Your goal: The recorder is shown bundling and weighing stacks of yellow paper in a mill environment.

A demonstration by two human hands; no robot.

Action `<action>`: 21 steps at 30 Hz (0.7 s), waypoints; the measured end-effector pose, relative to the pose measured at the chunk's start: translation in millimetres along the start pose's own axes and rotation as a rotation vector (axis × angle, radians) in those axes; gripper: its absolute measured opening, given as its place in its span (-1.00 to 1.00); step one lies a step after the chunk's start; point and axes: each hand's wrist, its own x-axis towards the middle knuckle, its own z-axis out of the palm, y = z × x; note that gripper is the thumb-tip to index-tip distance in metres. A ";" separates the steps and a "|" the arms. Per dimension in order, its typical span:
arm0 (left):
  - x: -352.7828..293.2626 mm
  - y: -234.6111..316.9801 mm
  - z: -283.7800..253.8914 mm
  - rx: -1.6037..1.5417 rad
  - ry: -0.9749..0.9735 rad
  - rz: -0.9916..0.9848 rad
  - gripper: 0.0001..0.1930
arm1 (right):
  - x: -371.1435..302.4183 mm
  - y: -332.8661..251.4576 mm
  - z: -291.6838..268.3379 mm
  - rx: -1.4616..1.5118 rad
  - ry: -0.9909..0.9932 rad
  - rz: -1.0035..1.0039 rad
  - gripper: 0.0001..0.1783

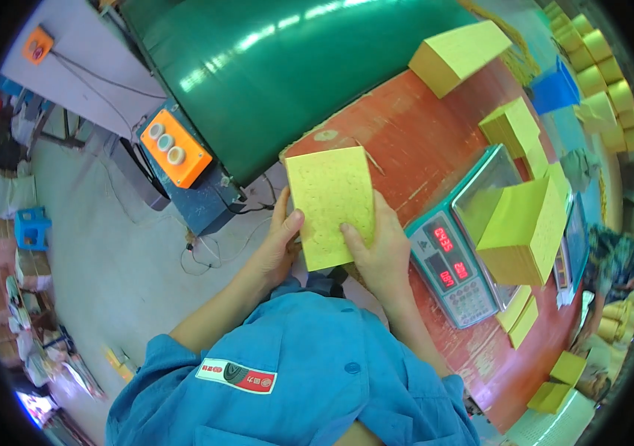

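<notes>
In front of my chest I hold a rectangular stack of yellow paper [328,195], its broad, dimpled face turned up toward me. My left hand [281,239] is closed around its left edge, thumb along the side and the other fingers mostly hidden. My right hand [382,241] grips the right edge, with the thumb pressed on the top face. To the right, a teal digital scale [445,269] with a lit red display stands on a worn red table [447,175]. A taller yellow paper stack [529,230] rests on the scale's metal pan.
More yellow stacks [460,56] lie toward the table's far end. A green conveyor belt [257,82] runs beyond the table. At left stands an orange button box [176,149], with loose cables below. A person in patterned clothing [614,256] is at the far right.
</notes>
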 end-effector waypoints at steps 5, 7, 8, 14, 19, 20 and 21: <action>11.0 -3.1 2.1 0.109 0.051 0.065 -0.14 | 0.0 10.8 -12.1 0.073 -0.006 -0.134 -0.19; 4.1 4.0 2.9 0.028 0.014 0.037 -0.32 | -3.1 24.0 -21.6 0.653 -0.093 0.170 -0.20; -2.3 8.0 -1.4 0.019 0.019 0.008 -0.34 | -8.8 34.2 -25.8 0.620 -0.047 0.201 -0.21; -32.6 75.0 71.1 0.121 -0.251 0.038 -0.41 | -34.7 20.7 -100.6 0.717 -0.111 0.264 -0.33; -6.2 100.5 246.6 0.318 -0.599 -0.018 -0.44 | -40.1 9.5 -219.9 0.785 0.340 0.267 -0.44; 8.7 100.5 268.5 0.309 -0.756 0.001 -0.45 | -36.2 18.6 -240.2 0.739 0.378 0.276 -0.47; 23.2 97.0 298.7 0.273 -0.824 -0.056 -0.45 | -34.7 26.6 -258.6 0.436 0.481 0.099 -0.49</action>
